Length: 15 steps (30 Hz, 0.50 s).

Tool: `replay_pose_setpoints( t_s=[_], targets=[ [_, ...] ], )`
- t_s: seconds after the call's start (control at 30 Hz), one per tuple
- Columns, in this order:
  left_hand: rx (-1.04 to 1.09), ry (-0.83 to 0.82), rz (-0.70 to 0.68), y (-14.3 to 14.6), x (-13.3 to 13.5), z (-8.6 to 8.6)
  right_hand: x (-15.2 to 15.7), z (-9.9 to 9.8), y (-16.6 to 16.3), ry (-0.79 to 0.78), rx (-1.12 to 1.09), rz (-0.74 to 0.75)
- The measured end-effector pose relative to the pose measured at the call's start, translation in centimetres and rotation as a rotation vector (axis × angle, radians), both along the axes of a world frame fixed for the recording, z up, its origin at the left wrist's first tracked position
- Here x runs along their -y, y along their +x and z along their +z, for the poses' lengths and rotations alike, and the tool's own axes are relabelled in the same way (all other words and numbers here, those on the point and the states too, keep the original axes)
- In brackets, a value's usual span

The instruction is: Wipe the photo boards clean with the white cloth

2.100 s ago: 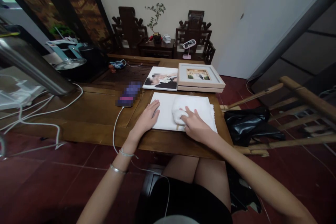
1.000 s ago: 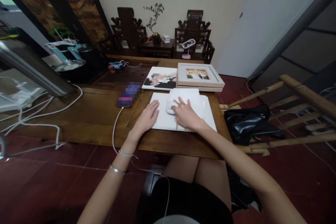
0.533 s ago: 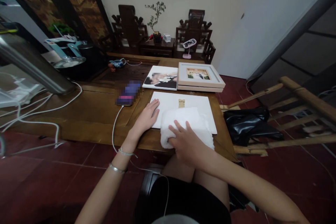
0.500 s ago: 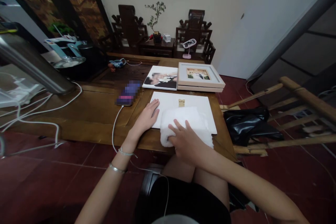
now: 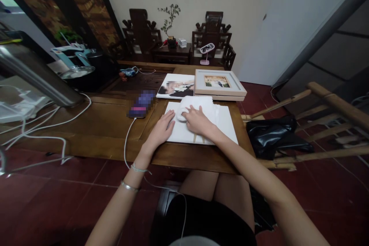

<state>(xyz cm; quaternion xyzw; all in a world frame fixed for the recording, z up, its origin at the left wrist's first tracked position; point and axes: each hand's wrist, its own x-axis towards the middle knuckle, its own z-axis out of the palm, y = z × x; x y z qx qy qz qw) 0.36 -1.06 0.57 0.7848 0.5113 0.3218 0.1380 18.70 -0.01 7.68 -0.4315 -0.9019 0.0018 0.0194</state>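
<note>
A flat white panel (image 5: 227, 123) with a small brownish print lies near the table's front edge. My left hand (image 5: 162, 128) rests on the panel's left edge, fingers stretched out and flat. On the panel's upper part sits a folded white towel (image 5: 200, 102). My right hand (image 5: 198, 120) presses down on this towel and grips it, its thumb side tucked at the towel's left fold. Towel and hand cover the middle of the panel; part of the print shows below the wrist.
Behind the panel lie a photo panel (image 5: 176, 91) and stacked picture frames (image 5: 240, 91). A phone (image 5: 141, 103) on a white cable (image 5: 126, 138) is to the left. A metal cylinder (image 5: 37, 73) and cables stand further left. Right of the wooden table (image 5: 109, 138) is a bamboo rack (image 5: 331, 102) with a black bag (image 5: 266, 136).
My right hand has slid the towel away from me, from the panel's front edge to its far part. The print's lower end now shows nearer the front edge. My left hand stays in place.
</note>
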Motion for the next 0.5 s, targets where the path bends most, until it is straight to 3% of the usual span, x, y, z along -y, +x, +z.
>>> replay_pose_setpoints(
  t_s=[0.1,0.23,0.5],
  targets=[
    [-0.009,-0.001,0.002,-0.1,0.0,0.0,0.8,-1.1,-0.7,0.066,0.039,-0.056],
    [-0.016,0.003,-0.006,-0.2,0.0,-0.1,4.0,-1.3,-1.3,0.041,0.094,-0.066],
    [-0.038,-0.015,0.006,0.0,0.0,0.1,11.2,0.8,-0.6,-0.064,0.09,0.152]
  ],
)
